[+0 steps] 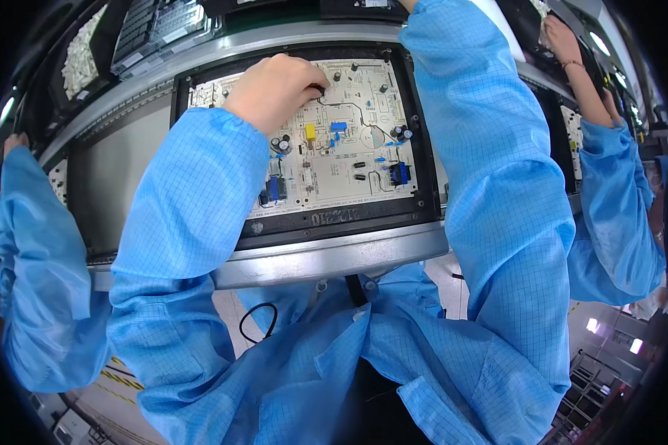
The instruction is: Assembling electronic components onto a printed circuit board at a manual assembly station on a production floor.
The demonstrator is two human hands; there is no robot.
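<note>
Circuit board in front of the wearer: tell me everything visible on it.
The circuit board is an off-white, rigid-looking panel with printed markings, lying flat inside a black frame. It carries a yellow block, a smaller blue block, dark cylindrical parts and blue-and-black parts near its lower corners. The left hand covers some of its upper left half, fingertips down at the board; whether they grip a part can't be told.

The bare left hand (280,87) is curled over the upper part of a white rectangular circuit board (330,187), which carries a yellow block-shaped component (310,133) and sits in a black rectangular frame (349,217). The right arm's blue checked fabric sleeve (490,133) reaches past the frame to the view's top edge.
</note>
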